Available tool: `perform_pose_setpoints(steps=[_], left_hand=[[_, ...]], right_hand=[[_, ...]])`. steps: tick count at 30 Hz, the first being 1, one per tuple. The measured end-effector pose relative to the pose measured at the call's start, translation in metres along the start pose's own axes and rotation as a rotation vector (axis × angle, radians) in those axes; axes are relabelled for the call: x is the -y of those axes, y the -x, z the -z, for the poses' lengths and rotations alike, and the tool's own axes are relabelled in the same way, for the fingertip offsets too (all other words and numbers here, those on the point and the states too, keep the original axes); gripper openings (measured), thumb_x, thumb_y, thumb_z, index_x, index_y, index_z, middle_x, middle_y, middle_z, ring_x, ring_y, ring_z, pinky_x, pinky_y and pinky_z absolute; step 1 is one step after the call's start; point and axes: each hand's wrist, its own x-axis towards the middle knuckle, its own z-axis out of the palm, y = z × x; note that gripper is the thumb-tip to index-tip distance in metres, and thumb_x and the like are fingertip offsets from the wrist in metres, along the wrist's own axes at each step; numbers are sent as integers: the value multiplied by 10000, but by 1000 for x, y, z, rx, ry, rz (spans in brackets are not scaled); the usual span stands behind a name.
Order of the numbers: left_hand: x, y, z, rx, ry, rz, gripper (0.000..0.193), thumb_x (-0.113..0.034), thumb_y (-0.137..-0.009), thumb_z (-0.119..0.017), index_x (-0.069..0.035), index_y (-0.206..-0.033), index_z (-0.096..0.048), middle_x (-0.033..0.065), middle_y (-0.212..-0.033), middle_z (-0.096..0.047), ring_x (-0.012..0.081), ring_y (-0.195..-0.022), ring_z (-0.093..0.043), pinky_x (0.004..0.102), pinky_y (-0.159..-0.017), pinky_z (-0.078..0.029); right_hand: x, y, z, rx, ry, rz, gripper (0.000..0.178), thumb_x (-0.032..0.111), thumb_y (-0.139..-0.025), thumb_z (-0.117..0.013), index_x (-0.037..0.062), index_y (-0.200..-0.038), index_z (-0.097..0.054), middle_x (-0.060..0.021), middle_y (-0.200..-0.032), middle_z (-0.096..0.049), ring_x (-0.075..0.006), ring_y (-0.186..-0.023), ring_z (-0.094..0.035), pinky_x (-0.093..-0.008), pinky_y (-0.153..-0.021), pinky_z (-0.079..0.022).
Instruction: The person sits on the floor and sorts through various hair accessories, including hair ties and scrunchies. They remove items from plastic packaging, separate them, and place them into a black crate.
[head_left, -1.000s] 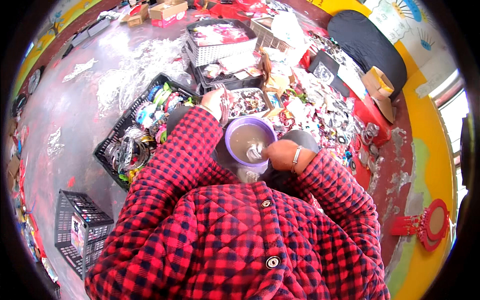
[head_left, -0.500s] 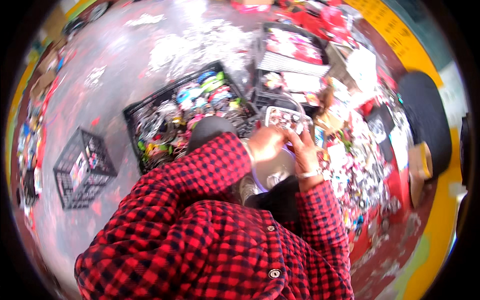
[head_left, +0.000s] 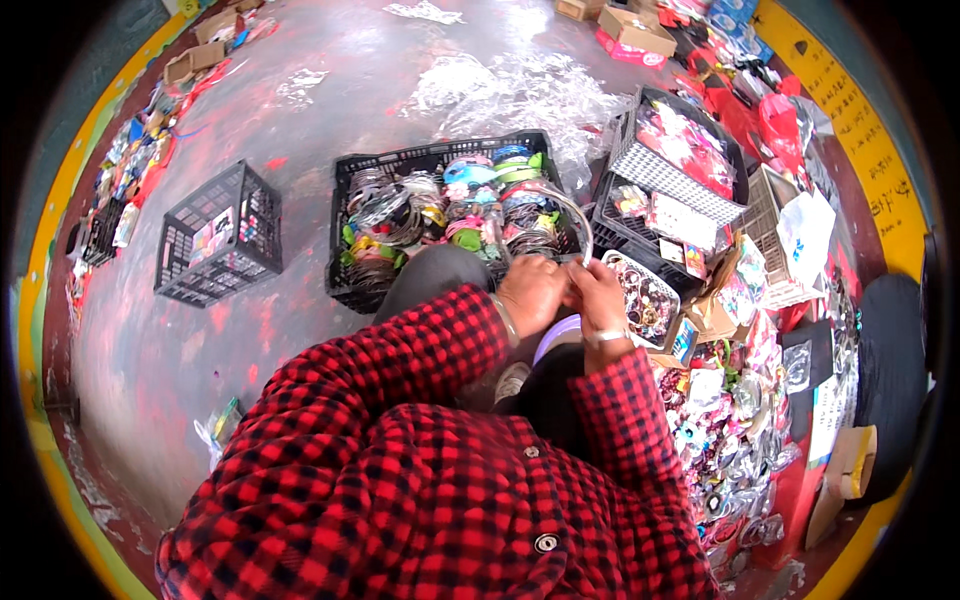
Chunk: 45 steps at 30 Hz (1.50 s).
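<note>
A thin, pale, curved headband (head_left: 584, 226) rises from between my two hands, its arc passing over the corner of the black crate (head_left: 345, 292). My right hand (head_left: 602, 305) pinches its lower end. My left hand (head_left: 530, 294) is closed against the right one at that same end; its fingertips are partly hidden. Behind the hands, the crate is packed with headbands (head_left: 400, 222) in silver, blue, green and pink. Below my hands a purple-rimmed bucket (head_left: 553, 336) shows between my knees. A white basket of small dark trinkets (head_left: 645, 300) stands just right of my right hand.
Stacked crates (head_left: 660, 180) with pink packets stand at the right, beside an opened cardboard box (head_left: 712, 318). Small packaged goods (head_left: 725, 430) heap along my right side. Another black crate (head_left: 220, 240) sits on the floor at left. Plastic wrap (head_left: 515, 92) lies farther off.
The view has swung, so the crates sit differently in the picture and look sharper. The headband now stands up to the left of my right hand; both hands stay together at its end.
</note>
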Motion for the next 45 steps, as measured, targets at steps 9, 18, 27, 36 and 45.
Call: perform_pose_setpoints(steps=[9, 18, 27, 36, 45], left_hand=[[50, 17, 95, -201, 398, 316, 237, -238, -825, -520, -16, -820, -604, 164, -730, -611, 352, -738, -584, 427, -657, -444], [146, 67, 200, -479, 715, 481, 248, -187, -845, -525, 29, -870, -644, 79, -802, -664, 121, -746, -597, 247, -715, -442], [190, 147, 219, -372, 916, 692, 287, -214, -890, -484, 36, -960, -606, 78, -902, -636, 121, -851, -582, 245, -772, -428], [163, 144, 193, -153, 810, 652, 256, -178, -888, -485, 41, -934, -610, 85, -890, -640, 129, -847, -592, 247, -753, -453], [114, 69, 169, -117, 671, 369, 225, -188, -795, -560, 18, -831, -642, 121, -724, -639, 184, -656, -586, 294, -630, -440]], right_hand=[[-14, -14, 2, -155, 15, 123, 182, 178, -822, -609, 45, -940, -572, -5, -687, -567, -88, -587, -546, -211, -458, -463], [-26, -21, -7, -406, 354, 155, 259, 189, -794, -628, 35, -999, -589, -15, -685, -559, -102, -583, -545, -245, -482, -489], [-14, -48, -113, -189, 280, 181, 235, 165, -755, -645, -27, -877, -585, -59, -714, -585, -144, -578, -564, -266, -480, -492], [-16, -32, -99, -263, 459, 468, 260, 137, -780, -638, -24, -965, -552, -52, -727, -587, -93, -563, -556, -225, -450, -477], [-10, -22, -75, -249, 283, 446, 262, 147, -768, -654, 11, -970, -558, -24, -683, -565, -74, -516, -513, -220, -404, -403]])
